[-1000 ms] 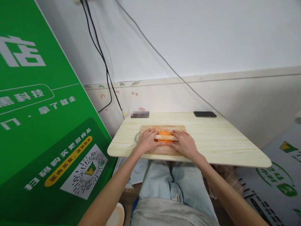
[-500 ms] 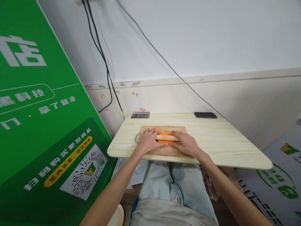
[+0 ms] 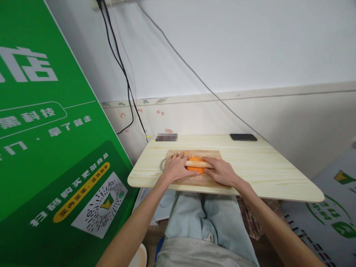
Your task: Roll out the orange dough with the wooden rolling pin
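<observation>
A wooden rolling pin (image 3: 198, 163) lies across a flat orange lump of dough (image 3: 195, 169) on a wooden cutting board (image 3: 194, 178). My left hand (image 3: 174, 167) presses flat on the pin's left end, fingers stretched out. My right hand (image 3: 221, 171) presses on its right end the same way. The board rests near the front edge of a light wooden table (image 3: 264, 170). The pin's ends are hidden under my palms.
A dark phone (image 3: 243, 137) lies at the table's far right. A small blurred object (image 3: 166, 137) sits at the far left edge. A green printed panel (image 3: 50, 148) stands to the left. Black and grey cables (image 3: 122, 74) hang down the wall behind.
The pin and both hands have shifted slightly away from me over the dough. The view has tilted down a little.
</observation>
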Tool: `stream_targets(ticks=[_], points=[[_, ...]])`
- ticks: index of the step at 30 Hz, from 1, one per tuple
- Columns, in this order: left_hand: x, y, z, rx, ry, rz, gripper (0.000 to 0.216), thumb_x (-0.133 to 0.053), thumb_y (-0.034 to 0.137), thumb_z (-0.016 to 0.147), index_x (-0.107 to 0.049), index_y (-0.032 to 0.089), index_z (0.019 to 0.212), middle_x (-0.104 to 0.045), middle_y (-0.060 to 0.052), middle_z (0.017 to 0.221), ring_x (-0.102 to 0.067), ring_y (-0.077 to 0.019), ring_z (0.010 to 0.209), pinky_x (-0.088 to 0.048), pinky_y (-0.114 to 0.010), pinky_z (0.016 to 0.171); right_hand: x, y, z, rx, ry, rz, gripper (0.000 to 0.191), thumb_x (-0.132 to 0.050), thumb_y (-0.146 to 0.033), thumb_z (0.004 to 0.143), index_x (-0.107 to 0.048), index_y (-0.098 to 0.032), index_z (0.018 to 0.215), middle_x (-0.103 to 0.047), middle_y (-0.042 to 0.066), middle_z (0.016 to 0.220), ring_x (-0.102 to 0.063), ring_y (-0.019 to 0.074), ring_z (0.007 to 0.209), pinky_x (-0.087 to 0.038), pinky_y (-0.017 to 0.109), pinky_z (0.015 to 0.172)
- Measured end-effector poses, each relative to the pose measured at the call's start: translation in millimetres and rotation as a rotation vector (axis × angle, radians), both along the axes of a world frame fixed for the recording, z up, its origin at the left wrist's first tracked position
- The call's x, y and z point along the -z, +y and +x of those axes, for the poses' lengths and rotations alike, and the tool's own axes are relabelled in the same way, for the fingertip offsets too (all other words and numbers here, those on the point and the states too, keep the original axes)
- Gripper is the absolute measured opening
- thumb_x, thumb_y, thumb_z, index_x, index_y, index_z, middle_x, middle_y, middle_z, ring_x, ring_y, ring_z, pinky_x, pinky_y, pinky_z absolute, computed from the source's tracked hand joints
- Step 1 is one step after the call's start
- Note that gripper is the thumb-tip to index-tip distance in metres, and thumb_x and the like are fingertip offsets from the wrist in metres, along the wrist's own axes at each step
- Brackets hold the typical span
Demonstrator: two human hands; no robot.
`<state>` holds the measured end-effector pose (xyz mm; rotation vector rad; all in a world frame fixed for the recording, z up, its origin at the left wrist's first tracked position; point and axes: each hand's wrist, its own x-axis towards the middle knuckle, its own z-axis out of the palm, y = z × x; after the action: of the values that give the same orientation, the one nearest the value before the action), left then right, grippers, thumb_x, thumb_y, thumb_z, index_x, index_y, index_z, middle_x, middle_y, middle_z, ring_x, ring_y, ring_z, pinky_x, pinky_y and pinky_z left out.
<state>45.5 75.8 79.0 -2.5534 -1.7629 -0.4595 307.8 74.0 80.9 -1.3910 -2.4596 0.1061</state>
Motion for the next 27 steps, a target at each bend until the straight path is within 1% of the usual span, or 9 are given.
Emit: stream_targets(ticks=[3, 6, 9, 14, 18, 20, 22, 25, 27], points=[[0.1, -1.3, 1.9, -0.019, -0.004, -0.003, 0.100, -0.059, 0.103, 0.075, -0.071, 0.030, 0.142, -0.064, -0.013, 0.155, -0.056, -0.0453, 0.143, -0.043, -0.060, 0.121, 1.1, 2.6, 3.0, -0.005, 0.019, -0.021, 0.056, -0.061, -0.033, 0.101, -0.063, -0.023, 0.157, -0.065, 0.009, 0.157, -0.065, 0.0299, 0.143, -0.051, 0.046, 0.120], [1.0, -3.7, 3.7, -0.041, -0.007, 0.010, 0.097, -0.059, 0.102, 0.076, -0.071, 0.031, 0.142, -0.064, -0.011, 0.155, -0.055, -0.0436, 0.144, -0.041, -0.058, 0.123, 1.7, 1.6, 0.6, 0.021, 0.020, -0.014, 0.055, -0.063, -0.034, 0.101, -0.065, -0.019, 0.155, -0.066, 0.012, 0.156, -0.065, 0.0316, 0.142, -0.051, 0.047, 0.121], [1.0, -6.2, 5.1, -0.060, 0.002, 0.015, 0.096, -0.060, 0.101, 0.077, -0.071, 0.032, 0.142, -0.063, -0.011, 0.156, -0.055, -0.0422, 0.144, -0.040, -0.057, 0.123, 0.5, -0.7, -2.4, 0.013, 0.001, -0.008, 0.055, -0.063, -0.034, 0.103, -0.065, -0.016, 0.154, -0.067, 0.014, 0.154, -0.065, 0.0324, 0.142, -0.050, 0.047, 0.121], [-1.8, -10.4, 9.0, -0.081, 0.003, 0.015, 0.090, -0.063, 0.098, 0.079, -0.072, 0.032, 0.140, -0.064, -0.010, 0.155, -0.054, -0.0422, 0.145, -0.040, -0.057, 0.123, -1.1, -2.3, -5.2, -0.006, -0.007, 0.024, 0.051, -0.062, -0.036, 0.104, -0.067, -0.017, 0.152, -0.068, 0.015, 0.152, -0.067, 0.0337, 0.139, -0.053, 0.049, 0.118], [-2.9, -10.5, 11.2, -0.090, -0.009, 0.029, 0.087, -0.065, 0.094, 0.082, -0.070, 0.032, 0.142, -0.065, -0.011, 0.154, -0.054, -0.0424, 0.145, -0.040, -0.058, 0.122, -1.3, -2.0, -7.6, -0.008, -0.013, 0.064, 0.050, -0.059, -0.033, 0.105, -0.067, -0.015, 0.151, -0.069, 0.017, 0.151, -0.068, 0.0336, 0.138, -0.051, 0.050, 0.120], [-2.6, -7.8, 9.4, -0.070, -0.009, 0.027, 0.089, -0.063, 0.095, 0.083, -0.070, 0.030, 0.144, -0.064, -0.011, 0.156, -0.053, -0.0424, 0.146, -0.041, -0.058, 0.122, -2.8, -2.2, -7.8, -0.011, -0.014, 0.058, 0.051, -0.060, -0.030, 0.103, -0.066, -0.015, 0.152, -0.069, 0.017, 0.152, -0.068, 0.0331, 0.138, -0.051, 0.048, 0.120], [-2.5, -3.8, 5.4, -0.022, -0.010, 0.009, 0.093, -0.061, 0.096, 0.083, -0.068, 0.029, 0.147, -0.062, -0.012, 0.159, -0.053, -0.0416, 0.147, -0.041, -0.057, 0.123, -4.9, -3.0, -7.3, -0.011, -0.020, 0.035, 0.055, -0.062, -0.032, 0.102, -0.064, -0.016, 0.154, -0.068, 0.016, 0.153, -0.067, 0.0334, 0.139, -0.052, 0.047, 0.118], [-3.7, 1.7, -2.1, 0.076, -0.011, -0.033, 0.098, -0.062, 0.095, 0.083, -0.062, 0.027, 0.154, -0.060, -0.013, 0.162, -0.051, -0.0390, 0.152, -0.039, -0.053, 0.126, -7.0, -4.6, -7.4, 0.012, -0.029, 0.017, 0.061, -0.066, -0.043, 0.102, -0.062, -0.017, 0.157, -0.067, 0.016, 0.154, -0.067, 0.0355, 0.138, -0.053, 0.048, 0.116], [-5.4, 3.7, -6.1, 0.124, -0.008, -0.058, 0.097, -0.063, 0.091, 0.086, -0.060, 0.025, 0.157, -0.059, -0.014, 0.163, -0.050, -0.0374, 0.154, -0.038, -0.050, 0.129, -7.0, -5.1, -8.4, 0.030, -0.019, 0.021, 0.060, -0.067, -0.048, 0.102, -0.065, -0.019, 0.154, -0.069, 0.015, 0.152, -0.068, 0.0356, 0.137, -0.053, 0.047, 0.115]])
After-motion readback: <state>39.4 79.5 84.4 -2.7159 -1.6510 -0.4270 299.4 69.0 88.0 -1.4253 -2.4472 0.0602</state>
